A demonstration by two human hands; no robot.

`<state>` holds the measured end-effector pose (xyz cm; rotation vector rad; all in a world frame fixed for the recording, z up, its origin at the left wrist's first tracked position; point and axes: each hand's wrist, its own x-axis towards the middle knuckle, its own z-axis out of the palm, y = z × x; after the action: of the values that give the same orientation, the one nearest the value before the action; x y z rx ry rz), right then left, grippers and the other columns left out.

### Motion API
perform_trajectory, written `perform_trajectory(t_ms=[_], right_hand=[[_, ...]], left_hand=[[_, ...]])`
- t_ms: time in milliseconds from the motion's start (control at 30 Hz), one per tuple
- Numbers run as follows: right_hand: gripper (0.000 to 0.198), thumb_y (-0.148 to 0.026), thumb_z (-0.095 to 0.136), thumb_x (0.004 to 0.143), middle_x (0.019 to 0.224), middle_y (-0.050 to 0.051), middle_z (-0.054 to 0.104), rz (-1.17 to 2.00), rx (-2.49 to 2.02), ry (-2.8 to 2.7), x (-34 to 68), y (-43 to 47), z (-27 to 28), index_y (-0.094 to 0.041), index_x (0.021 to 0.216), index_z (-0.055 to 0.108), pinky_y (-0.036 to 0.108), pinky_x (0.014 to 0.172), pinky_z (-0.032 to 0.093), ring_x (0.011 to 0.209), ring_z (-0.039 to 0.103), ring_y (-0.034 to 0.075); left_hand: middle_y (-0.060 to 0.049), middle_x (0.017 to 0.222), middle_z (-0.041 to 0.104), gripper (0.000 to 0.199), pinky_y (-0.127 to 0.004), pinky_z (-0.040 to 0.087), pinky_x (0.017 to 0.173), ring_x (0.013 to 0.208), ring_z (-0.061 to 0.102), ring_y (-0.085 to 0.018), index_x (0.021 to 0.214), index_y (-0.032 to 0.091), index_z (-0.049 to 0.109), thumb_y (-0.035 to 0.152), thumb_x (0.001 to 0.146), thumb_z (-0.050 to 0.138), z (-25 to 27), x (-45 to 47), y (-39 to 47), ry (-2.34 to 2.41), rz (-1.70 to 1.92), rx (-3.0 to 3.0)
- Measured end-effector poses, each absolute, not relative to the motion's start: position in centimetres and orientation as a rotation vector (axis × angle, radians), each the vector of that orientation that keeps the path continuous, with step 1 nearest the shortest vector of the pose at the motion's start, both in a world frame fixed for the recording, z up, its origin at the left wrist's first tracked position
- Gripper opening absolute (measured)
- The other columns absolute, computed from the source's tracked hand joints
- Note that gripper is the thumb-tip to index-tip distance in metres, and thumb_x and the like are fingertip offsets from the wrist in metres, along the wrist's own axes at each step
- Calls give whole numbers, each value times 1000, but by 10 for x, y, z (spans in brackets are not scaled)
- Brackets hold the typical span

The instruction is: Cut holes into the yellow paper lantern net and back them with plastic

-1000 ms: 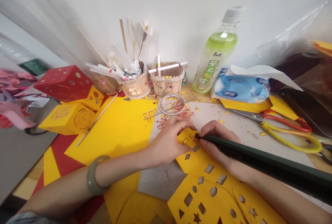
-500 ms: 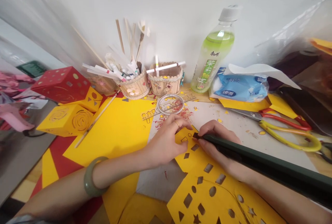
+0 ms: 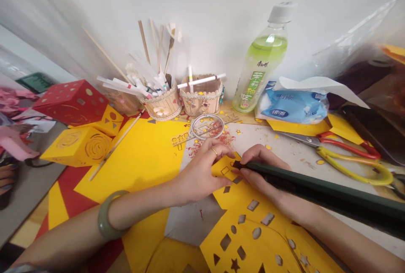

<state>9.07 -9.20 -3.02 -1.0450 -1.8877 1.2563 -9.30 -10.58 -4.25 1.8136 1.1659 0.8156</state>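
A yellow card with cut-out diamonds, ovals, triangles and stars lies before me, and drawn outlines show near its top. My left hand, bent at the fingers, grips the card's upper left edge, thumb on its surface. In my right hand is a long dark green tool with a narrow dark tip, which meets the card beside a small drawn circle. Its shaft hides part of my right forearm. Beyond my left fingers, a round shape ruler rests among red and yellow scraps.
Scissors, a wipes packet and a drink bottle stand or lie at right. Decorated pots hold pens and sticks. Left are a red box, a yellow box and a thin stick. Another person's hand shows.
The tool's tip has shifted slightly left on the card, uncovering no new cut-out. Another person's hand has come in at the left edge. The view has shifted a little.
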Motion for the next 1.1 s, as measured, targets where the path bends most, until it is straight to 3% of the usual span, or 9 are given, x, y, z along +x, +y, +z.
perform_trajectory(t_ms=[233,500,700,1100], right_hand=[[11,-31,52,86,59,-6,50,1729,-943,-1603,90,-94,-30,-24,84,44,20,53,34,56,45,9],[11,-28,59,78,52,-4,50,1798,-1032,-1306,85,-95,-18,-21,76,51,20,48,30,51,42,8],[8,-25,58,78,48,-4,50,1940,-955,-1134,84,-94,-20,-21,77,51,20,41,20,44,33,6],[3,-23,58,77,49,-5,53,2044,-865,-1044,87,-90,-26,-23,78,55,18,41,25,41,31,5]], left_hand=[[-3,107,42,35,-37,42,94,107,45,-19,99,23,52,10,71,67,-47,-93,-105,1161,880,1813],[-3,108,42,35,-39,41,96,107,46,-19,99,23,51,8,70,64,-45,-93,-105,1202,836,1823],[-5,106,45,39,-38,42,96,108,47,-19,100,19,53,4,67,67,-46,-92,-104,1201,867,1803],[-5,107,46,37,-38,42,97,108,49,-20,100,20,54,4,68,66,-43,-91,-104,1215,826,1816]])
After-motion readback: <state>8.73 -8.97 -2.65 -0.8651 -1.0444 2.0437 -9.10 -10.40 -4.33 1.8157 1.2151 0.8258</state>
